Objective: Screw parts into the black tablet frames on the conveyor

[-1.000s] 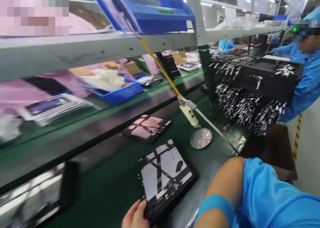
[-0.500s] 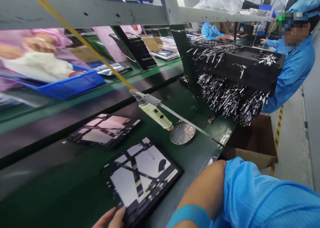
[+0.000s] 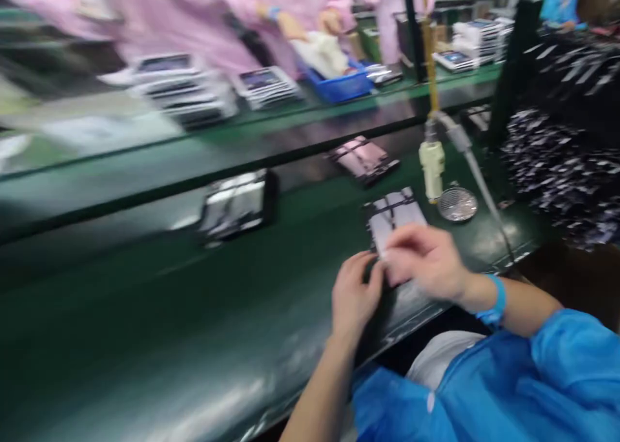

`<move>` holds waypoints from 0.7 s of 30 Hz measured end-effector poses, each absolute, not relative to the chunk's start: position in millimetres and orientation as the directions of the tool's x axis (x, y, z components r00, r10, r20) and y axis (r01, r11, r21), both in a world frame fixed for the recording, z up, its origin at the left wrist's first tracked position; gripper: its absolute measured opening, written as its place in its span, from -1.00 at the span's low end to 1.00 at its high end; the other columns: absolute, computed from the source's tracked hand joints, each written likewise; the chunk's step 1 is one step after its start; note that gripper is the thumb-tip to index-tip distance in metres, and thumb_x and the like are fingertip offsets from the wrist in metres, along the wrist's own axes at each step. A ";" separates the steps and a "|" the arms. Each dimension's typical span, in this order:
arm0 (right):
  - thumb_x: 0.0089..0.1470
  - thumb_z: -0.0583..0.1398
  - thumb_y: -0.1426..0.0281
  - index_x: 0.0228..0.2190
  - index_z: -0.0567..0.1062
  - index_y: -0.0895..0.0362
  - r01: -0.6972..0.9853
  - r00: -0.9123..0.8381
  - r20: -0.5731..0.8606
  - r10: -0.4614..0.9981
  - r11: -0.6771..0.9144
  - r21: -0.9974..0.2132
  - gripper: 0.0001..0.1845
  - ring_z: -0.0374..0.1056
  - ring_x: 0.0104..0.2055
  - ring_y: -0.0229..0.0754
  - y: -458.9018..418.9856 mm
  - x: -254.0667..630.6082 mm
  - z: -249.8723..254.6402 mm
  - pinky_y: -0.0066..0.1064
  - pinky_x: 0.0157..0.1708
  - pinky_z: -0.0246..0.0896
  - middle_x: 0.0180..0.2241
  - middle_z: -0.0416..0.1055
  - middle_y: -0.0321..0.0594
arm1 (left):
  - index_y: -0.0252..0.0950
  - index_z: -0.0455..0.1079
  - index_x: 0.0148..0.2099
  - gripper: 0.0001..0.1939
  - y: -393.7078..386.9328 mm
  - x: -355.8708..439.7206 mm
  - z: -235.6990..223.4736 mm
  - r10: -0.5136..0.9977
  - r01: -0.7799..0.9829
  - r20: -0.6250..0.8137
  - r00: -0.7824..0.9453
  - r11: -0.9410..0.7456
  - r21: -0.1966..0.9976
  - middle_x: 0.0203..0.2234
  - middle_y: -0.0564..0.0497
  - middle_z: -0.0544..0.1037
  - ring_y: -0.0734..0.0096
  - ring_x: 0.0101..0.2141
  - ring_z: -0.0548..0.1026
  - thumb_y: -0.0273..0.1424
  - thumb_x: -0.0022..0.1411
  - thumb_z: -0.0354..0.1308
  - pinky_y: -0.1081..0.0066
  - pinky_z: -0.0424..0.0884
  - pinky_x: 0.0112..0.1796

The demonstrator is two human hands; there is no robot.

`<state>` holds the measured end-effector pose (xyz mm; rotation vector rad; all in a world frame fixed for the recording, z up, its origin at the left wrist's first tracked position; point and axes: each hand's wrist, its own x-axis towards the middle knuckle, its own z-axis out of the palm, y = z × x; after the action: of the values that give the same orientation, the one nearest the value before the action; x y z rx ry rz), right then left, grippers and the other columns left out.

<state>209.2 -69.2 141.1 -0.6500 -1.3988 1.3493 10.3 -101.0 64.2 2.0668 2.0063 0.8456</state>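
An opened tablet panel (image 3: 394, 216), with pale grey sheets and black strips across it, lies on the green bench in front of me. My left hand (image 3: 356, 293) holds its near left edge between curled fingers and thumb. Over the near part of the panel is my right hand (image 3: 429, 261), fingers pinched together and smeared by motion. Whatever they may pinch is too blurred to make out. Both hands and the cuff of my blue sleeve cover the panel's near end.
A similar panel (image 3: 363, 157) lies behind, another (image 3: 235, 203) to the left. A pale electric screwdriver (image 3: 431, 170) hangs beside a round dish (image 3: 458, 205) of small bits. Dark racks with many strips (image 3: 566, 170) stand right. Across the bench, people in pink work near a blue bin (image 3: 341, 88).
The view has swung left and shows more of the bench. My right hand has come in over the tablet panel; my left hand stays at its near left edge.
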 end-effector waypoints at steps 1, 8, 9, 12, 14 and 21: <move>0.24 0.28 0.01 -0.21 0.52 0.08 -0.281 -0.264 0.283 0.922 0.207 -0.937 -0.62 0.39 -0.44 -0.31 -61.6 206.3 129.8 -0.43 -0.41 0.39 -0.37 0.48 -0.33 | -0.30 0.58 -0.11 -0.80 -103.2 9.3 60.3 0.940 0.870 0.338 -0.036 -0.137 0.474 -0.11 -0.13 0.66 0.21 -0.09 0.64 -0.33 0.34 0.18 0.21 0.62 -0.02; 0.16 0.30 0.03 -0.38 0.43 0.06 0.120 0.418 0.433 0.799 0.424 -0.898 -0.63 0.35 -0.50 -0.23 20.7 254.3 66.0 -0.34 -0.39 0.37 -0.54 0.35 -0.37 | -0.31 0.51 -0.01 -0.80 -94.9 32.6 62.4 0.934 0.872 0.231 0.272 -0.341 0.351 -0.14 -0.16 0.62 0.09 -0.10 0.56 -0.41 0.33 0.24 0.12 0.56 -0.03; 0.18 0.28 0.03 -0.35 0.43 0.06 0.185 0.461 0.486 0.743 0.455 -0.871 -0.64 0.42 -0.39 -0.17 32.8 258.7 65.3 -0.27 -0.26 0.43 -0.45 0.40 -0.31 | -0.32 0.51 -0.03 -0.81 -88.9 37.6 66.1 0.939 0.886 0.181 0.292 -0.337 0.318 -0.16 -0.17 0.61 0.07 -0.12 0.56 -0.41 0.32 0.24 0.12 0.56 -0.05; 0.11 0.34 0.05 -0.01 0.42 0.02 0.342 0.433 0.583 0.688 0.473 -0.812 -0.49 0.38 0.18 0.05 72.7 261.0 71.5 0.00 0.15 0.36 0.04 0.41 -0.06 | -0.33 0.50 -0.08 -0.85 -68.5 48.8 77.5 0.931 0.901 0.045 0.362 -0.362 0.237 -0.21 -0.19 0.59 0.07 -0.14 0.57 -0.45 0.31 0.22 0.17 0.56 -0.09; 0.02 0.41 0.05 0.14 0.32 0.01 0.377 0.363 0.582 0.728 0.457 -0.806 -0.26 0.26 0.32 0.11 102.0 258.1 76.9 0.06 0.23 0.30 0.18 0.33 0.01 | -0.34 0.50 -0.08 -0.84 -57.5 51.8 84.6 0.920 0.902 -0.042 0.389 -0.372 0.220 -0.23 -0.18 0.58 0.10 -0.18 0.58 -0.51 0.29 0.19 0.24 0.56 -0.14; 0.03 0.43 0.16 -0.31 0.49 0.10 0.248 0.152 0.415 0.897 0.372 -0.894 -0.67 0.49 -0.47 -0.18 154.8 256.1 86.7 -0.34 -0.45 0.42 -0.42 0.52 -0.29 | -0.31 0.50 -0.02 -0.79 -67.4 34.3 89.5 0.882 0.805 0.040 0.469 -0.446 0.392 -0.15 -0.10 0.54 0.32 -0.27 0.59 -0.49 0.32 0.15 0.38 0.56 -0.20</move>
<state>256.1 154.8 86.7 -1.1358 -1.3742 0.6498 34.3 -67.4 89.5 2.4023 1.4302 0.3421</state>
